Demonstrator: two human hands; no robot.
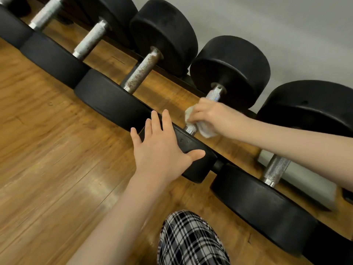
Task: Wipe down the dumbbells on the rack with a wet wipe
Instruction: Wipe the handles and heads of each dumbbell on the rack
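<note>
**Dumbbell handle under the wipe, near head steadied**

Dumbbells lie in a diagonal row on a low black rack (183, 77) over a wood floor (47, 150). We note the right hand (212, 117) curled round the knurled handle (214, 94) of the dumbbell (231, 69) second from the right, its grip pressing a crumpled white wet wipe (207, 131) against the bar. We find the left hand (160, 146) spread flat on that dumbbell's near head (193, 150), fingers straight, thumb along its right edge. Neighbouring dumbbells sit just beside it. A plaid-clad knee (191, 240) shows at the near edge.
</note>
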